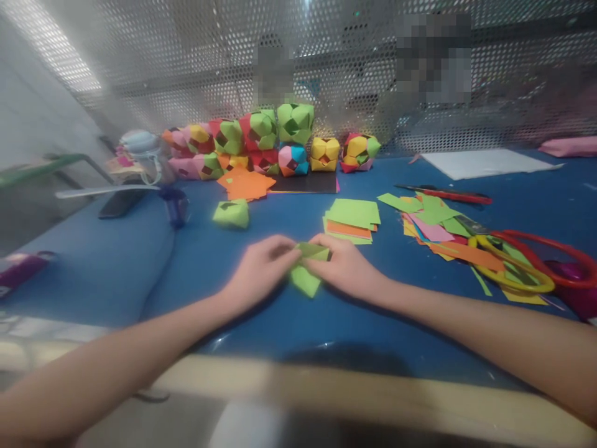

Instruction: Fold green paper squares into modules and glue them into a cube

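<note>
A light green piece of folded paper (308,281) is between my two hands, low over the blue table. My left hand (267,264) pinches its left edge, thumb toward the top fold. On the other side my right hand (342,264) grips the right edge with thumb and fingers closed. The paper's lower end comes to a blunt point, and its upper part is creased. Just beyond my right hand lies a stack of green and orange paper squares (353,214). A green folded paper form (232,214) sits beyond my left hand.
Multicoloured folded paper balls (295,124) stand stacked along the perforated metal panel. Orange paper (246,184) lies before them. At right are paper scraps (433,214), yellow-handled scissors (513,267), red-handled scissors (555,249) and a white sheet (487,163). A dark blue object (175,206) stands at left.
</note>
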A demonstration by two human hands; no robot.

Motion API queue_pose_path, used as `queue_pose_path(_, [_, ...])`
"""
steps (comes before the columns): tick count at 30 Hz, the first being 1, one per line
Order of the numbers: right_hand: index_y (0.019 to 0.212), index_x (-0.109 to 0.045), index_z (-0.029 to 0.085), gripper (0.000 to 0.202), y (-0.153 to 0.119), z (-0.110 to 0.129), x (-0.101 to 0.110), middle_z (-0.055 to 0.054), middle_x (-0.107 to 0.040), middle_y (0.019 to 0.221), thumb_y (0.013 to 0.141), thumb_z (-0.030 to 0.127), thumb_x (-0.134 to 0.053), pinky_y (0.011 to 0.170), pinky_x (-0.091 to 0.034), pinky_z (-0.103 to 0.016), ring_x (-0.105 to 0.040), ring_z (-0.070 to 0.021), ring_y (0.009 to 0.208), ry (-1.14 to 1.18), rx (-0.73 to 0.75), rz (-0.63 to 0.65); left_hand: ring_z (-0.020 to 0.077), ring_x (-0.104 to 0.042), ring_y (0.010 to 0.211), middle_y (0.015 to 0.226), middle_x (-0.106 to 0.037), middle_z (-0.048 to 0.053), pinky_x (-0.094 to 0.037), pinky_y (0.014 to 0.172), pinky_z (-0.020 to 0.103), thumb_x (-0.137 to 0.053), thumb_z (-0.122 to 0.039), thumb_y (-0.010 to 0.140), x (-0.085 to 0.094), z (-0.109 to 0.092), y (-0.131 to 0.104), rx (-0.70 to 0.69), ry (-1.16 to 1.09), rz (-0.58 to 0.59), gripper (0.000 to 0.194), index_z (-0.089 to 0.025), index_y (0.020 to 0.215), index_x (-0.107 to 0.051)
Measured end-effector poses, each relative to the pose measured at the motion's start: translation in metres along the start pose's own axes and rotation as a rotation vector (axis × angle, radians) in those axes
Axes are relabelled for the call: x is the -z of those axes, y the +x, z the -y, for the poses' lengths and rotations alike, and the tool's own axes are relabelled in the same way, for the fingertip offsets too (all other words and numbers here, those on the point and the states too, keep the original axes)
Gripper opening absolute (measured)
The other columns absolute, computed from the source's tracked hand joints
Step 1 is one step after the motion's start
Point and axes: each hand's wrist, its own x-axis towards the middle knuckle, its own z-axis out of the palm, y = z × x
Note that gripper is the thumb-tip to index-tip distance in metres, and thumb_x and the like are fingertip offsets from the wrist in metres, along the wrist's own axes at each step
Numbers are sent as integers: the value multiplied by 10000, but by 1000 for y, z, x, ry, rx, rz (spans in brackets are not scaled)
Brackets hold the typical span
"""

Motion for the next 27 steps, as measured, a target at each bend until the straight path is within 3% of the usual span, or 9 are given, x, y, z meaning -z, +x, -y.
queue_pose_path(8, [562, -434, 195, 216, 2, -2, -2, 55, -457, 536, 694, 266, -590, 498, -301, -221, -405, -91, 535, 47, -4, -122, 138, -584, 754, 829, -671, 33, -456, 705, 274, -563, -307, 819, -8, -1, -2, -53, 28, -7, 194, -161, 900, -662])
queue_pose_path(15, [708, -545, 177, 83, 1, 0, -3, 30, -538, 640, 732, 255, -529, 553, -353, -238, -465, -108, 592, 38, -16, -69, 148, -603, 804, 878, -682, 42, -467, 751, 284, -566, -298, 819, -7, 0, 0, -53, 31, -68, 195, -155, 909, -664])
queue_pose_path(23, [618, -469, 185, 175, 1, -1, -3, 41, -495, 585, 752, 268, -546, 548, -333, -242, -448, -108, 586, -33, -31, -66, 160, -624, 848, 919, -693, 46, -473, 809, 302, -512, -261, 842, -9, 0, -2, -118, 97, -16, 203, -157, 943, -655])
queue_pose_path(27, [760, -552, 174, 111, 0, 0, -3, 10, -564, 700, 771, 284, -548, 585, -394, -251, -503, -123, 644, 27, 30, -71, 175, -631, 894, 974, -690, 57, -476, 836, 321, -491, -267, 853, -6, -2, 1, -122, 136, -19, 217, -159, 971, -638])
